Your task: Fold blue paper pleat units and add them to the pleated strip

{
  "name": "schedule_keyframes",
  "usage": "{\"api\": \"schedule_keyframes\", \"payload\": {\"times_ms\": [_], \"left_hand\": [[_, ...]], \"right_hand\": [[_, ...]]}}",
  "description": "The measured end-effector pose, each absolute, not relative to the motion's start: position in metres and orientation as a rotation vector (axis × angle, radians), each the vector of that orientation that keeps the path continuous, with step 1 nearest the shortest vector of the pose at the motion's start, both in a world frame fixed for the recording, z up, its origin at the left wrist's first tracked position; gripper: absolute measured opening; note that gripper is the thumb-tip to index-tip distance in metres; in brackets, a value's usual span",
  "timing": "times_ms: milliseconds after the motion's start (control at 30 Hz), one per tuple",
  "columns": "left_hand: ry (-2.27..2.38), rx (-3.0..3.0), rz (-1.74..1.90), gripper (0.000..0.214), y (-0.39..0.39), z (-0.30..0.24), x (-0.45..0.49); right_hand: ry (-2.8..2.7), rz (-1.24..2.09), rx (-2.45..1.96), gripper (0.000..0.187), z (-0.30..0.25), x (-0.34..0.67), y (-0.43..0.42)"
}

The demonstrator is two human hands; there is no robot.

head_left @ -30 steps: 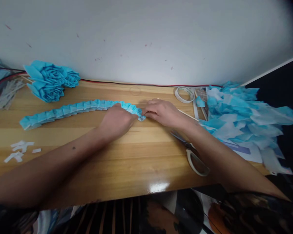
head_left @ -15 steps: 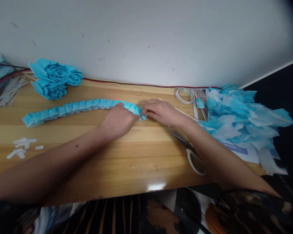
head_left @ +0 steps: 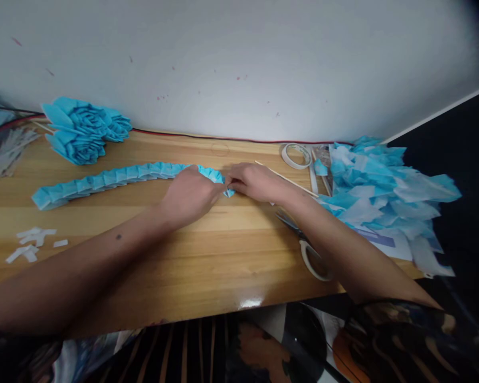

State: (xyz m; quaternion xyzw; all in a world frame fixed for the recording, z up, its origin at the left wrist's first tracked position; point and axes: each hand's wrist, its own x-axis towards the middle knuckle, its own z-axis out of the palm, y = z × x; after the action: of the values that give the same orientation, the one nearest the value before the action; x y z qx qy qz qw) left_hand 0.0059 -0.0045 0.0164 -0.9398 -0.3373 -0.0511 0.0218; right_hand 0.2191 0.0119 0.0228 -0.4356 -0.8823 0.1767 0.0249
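A long pleated strip of light blue paper (head_left: 104,180) lies across the wooden table (head_left: 207,250), curving from the far left to the middle. My left hand (head_left: 189,194) presses down on the strip near its right end, fingers curled over the folds. My right hand (head_left: 253,182) pinches the very end of the strip between thumb and fingers. The two hands almost touch at the strip's tip.
Finished blue paper roses (head_left: 83,132) lie at the back left. A tape roll (head_left: 295,155), a thin wooden stick (head_left: 287,179) and a heap of blue paper scraps (head_left: 383,186) sit at the right. Scissors (head_left: 309,250) lie under my right forearm. White paper bits (head_left: 32,242) lie front left.
Both hands have stayed on the strip's right end, with small finger shifts there. The view has drifted slightly; the strip and other items have not moved.
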Motion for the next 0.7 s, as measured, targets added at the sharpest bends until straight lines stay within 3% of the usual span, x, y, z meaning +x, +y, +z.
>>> {"api": "schedule_keyframes", "payload": {"times_ms": [400,700], "left_hand": [[-1.019,-2.998,-0.275,0.029,-0.004,0.01,0.005],[-1.063,-3.076,-0.243,0.026,-0.004,0.015,0.003]], "right_hand": [[-2.432,0.446,-1.386,0.036,0.027,0.24,-0.008],[-2.328,0.21,-1.589,0.028,0.051,0.271,-0.09]]}}
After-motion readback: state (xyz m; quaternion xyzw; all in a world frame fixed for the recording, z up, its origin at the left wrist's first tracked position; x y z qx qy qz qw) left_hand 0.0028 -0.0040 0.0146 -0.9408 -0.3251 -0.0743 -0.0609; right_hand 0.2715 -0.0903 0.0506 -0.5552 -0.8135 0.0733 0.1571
